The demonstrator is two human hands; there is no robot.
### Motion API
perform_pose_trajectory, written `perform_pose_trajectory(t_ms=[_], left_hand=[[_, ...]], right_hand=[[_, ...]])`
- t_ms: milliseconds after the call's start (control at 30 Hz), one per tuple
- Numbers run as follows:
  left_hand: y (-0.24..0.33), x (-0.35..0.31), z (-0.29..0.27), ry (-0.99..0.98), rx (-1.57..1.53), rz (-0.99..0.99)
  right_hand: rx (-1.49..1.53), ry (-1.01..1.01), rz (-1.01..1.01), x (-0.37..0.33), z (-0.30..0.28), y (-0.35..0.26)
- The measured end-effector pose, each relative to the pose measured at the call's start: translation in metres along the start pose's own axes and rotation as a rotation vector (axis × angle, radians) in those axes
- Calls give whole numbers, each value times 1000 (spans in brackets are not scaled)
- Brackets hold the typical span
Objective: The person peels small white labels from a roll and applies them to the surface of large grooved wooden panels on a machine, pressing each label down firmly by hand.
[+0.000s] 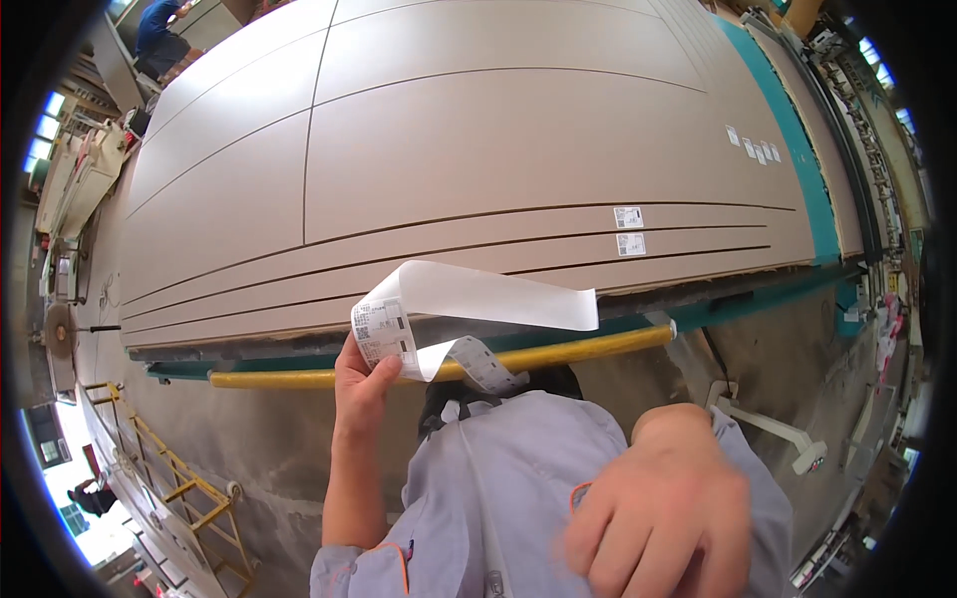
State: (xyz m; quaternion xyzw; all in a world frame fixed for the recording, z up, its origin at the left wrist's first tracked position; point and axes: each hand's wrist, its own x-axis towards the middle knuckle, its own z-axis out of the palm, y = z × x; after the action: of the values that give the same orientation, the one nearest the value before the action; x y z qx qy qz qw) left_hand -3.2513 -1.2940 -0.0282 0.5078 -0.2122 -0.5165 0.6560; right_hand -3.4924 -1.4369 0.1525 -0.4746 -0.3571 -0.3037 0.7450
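My left hand (361, 384) is raised in front of me and pinches a long white strip of printed labels (469, 304). The strip curls up and to the right over the edge of a big cutting table. My right hand (663, 518) is low and close to the camera, blurred, with its fingers curled and nothing visible in it. It hovers over my grey work shirt (498, 478). On the table lies a large beige board (478, 159) cut into several panels. Two small white labels (629, 229) are stuck on narrow strips near its front edge.
A yellow padded bar (558, 354) runs along the table's front, above a green frame (797, 289). Several more labels (753, 148) sit on the board's right side. A yellow ladder-like rack (189, 478) lies on the concrete floor at left. Another person in blue (159, 30) stands far back left.
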Motion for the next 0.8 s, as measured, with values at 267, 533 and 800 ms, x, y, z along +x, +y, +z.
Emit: perform_pose_trajectory(t_ms=[267, 533, 800], left_hand=[[12, 21, -39, -18, 21, 14], [4, 31, -18, 118, -14, 115], [-7, 15, 8, 235, -1, 146]], right_hand=[[-714, 1155, 123, -150, -43, -36], [-912, 1886, 297, -313, -104, -90], [-1006, 1740, 583, -355, -137, -69]])
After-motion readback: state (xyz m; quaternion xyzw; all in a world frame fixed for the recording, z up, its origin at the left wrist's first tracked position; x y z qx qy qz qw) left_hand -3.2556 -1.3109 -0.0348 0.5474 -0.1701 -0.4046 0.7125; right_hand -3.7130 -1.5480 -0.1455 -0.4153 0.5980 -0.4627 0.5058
